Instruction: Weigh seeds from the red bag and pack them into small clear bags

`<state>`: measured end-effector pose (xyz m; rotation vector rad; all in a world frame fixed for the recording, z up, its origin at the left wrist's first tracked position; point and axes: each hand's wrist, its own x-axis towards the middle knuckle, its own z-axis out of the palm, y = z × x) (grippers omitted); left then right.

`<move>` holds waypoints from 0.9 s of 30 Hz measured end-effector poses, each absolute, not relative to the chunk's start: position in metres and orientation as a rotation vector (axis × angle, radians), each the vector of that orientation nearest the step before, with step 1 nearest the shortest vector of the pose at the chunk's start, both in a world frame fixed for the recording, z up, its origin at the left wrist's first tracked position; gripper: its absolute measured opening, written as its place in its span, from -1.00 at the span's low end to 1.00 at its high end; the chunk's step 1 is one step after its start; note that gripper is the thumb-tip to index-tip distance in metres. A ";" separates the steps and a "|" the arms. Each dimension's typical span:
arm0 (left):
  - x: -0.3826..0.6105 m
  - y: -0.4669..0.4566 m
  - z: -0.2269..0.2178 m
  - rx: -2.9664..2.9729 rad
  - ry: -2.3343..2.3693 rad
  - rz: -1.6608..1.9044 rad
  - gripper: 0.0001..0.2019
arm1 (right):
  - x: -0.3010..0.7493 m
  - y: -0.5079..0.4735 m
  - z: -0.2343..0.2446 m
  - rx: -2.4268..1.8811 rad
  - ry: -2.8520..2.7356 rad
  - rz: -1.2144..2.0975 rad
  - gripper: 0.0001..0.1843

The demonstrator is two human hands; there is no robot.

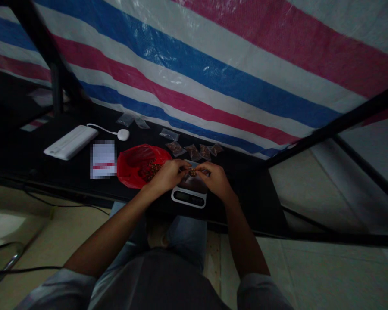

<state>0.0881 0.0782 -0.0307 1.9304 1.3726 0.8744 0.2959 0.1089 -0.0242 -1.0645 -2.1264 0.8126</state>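
Over a white digital scale (189,198), my left hand (168,175) and my right hand (216,177) meet with fingertips pinched. Between them is a small clear bag (192,172) with a few brown pieces in it, held at its left and right edges. Whether the bag touches the scale's plate I cannot tell. Close to my left wrist lies an open red plastic bag (126,171), with loose brown, bean-like pieces (150,169) inside. Behind the scale, several small filled clear bags (193,152) lie in a row.
Flat clear bags (126,119) lie at the back of the black table (245,193). To the left are a white box-shaped device (71,143), a round white piece (123,134) on a cord and a blurred-out card (103,159). A striped sheet (194,82) hangs behind.
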 end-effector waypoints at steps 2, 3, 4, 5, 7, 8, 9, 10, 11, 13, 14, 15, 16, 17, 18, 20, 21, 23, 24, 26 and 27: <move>0.089 0.078 -0.031 1.951 1.374 0.858 -0.73 | 0.296 0.109 -0.025 -1.077 -2.130 0.804 -0.85; 0.089 0.078 -0.031 1.962 1.372 0.855 -0.73 | 0.296 0.109 -0.025 -1.082 -2.130 0.805 -0.85; 0.090 0.078 -0.031 1.972 1.368 0.858 -0.72 | 0.296 0.109 -0.026 -1.088 -2.126 0.806 -0.85; 0.090 0.078 -0.031 1.980 1.363 0.862 -0.73 | 0.296 0.109 -0.027 -1.097 -2.118 0.804 -0.85; 0.091 0.078 -0.031 1.990 1.350 0.877 -0.74 | 0.295 0.108 -0.029 -1.115 -2.092 0.792 -0.86; 0.091 0.078 -0.031 1.989 1.347 0.884 -0.75 | 0.295 0.108 -0.030 -1.120 -2.083 0.788 -0.87; 0.090 0.078 -0.031 1.985 1.348 0.889 -0.76 | 0.295 0.108 -0.031 -1.121 -2.077 0.784 -0.87; 0.090 0.077 -0.030 1.974 1.352 0.895 -0.77 | 0.295 0.107 -0.032 -1.119 -2.070 0.779 -0.87; 0.089 0.077 -0.030 1.958 1.359 0.900 -0.78 | 0.295 0.107 -0.033 -1.116 -2.059 0.771 -0.87; 0.085 0.075 -0.030 1.920 1.389 0.904 -0.81 | 0.297 0.107 -0.034 -1.115 -2.024 0.741 -0.85; 0.084 0.074 -0.031 1.907 1.407 0.892 -0.82 | 0.298 0.107 -0.035 -1.119 -2.003 0.722 -0.84; 0.082 0.073 -0.032 1.905 1.427 0.868 -0.82 | 0.299 0.108 -0.036 -1.127 -1.987 0.707 -0.83; 0.081 0.072 -0.033 1.917 1.443 0.828 -0.82 | 0.301 0.108 -0.037 -1.136 -1.977 0.695 -0.82; 0.081 0.071 -0.034 1.942 1.451 0.779 -0.82 | 0.302 0.108 -0.038 -1.145 -1.971 0.686 -0.82; 0.081 0.069 -0.035 1.978 1.450 0.722 -0.80 | 0.303 0.108 -0.039 -1.154 -1.968 0.680 -0.81; 0.085 0.067 -0.036 2.062 1.451 0.601 -0.78 | 0.305 0.107 -0.041 -1.170 -1.964 0.669 -0.80; 0.087 0.067 -0.036 2.099 1.461 0.550 -0.76 | 0.306 0.106 -0.041 -1.176 -1.963 0.663 -0.79; 0.092 0.066 -0.034 2.156 1.505 0.473 -0.74 | 0.307 0.105 -0.041 -1.185 -1.965 0.652 -0.78; 0.095 0.065 -0.033 2.171 1.529 0.444 -0.74 | 0.307 0.104 -0.041 -1.186 -1.966 0.647 -0.78; 0.098 0.065 -0.030 2.183 1.554 0.403 -0.74 | 0.309 0.102 -0.040 -1.183 -1.965 0.640 -0.78; 0.099 0.066 -0.029 2.180 1.559 0.385 -0.75 | 0.309 0.102 -0.040 -1.182 -1.963 0.638 -0.78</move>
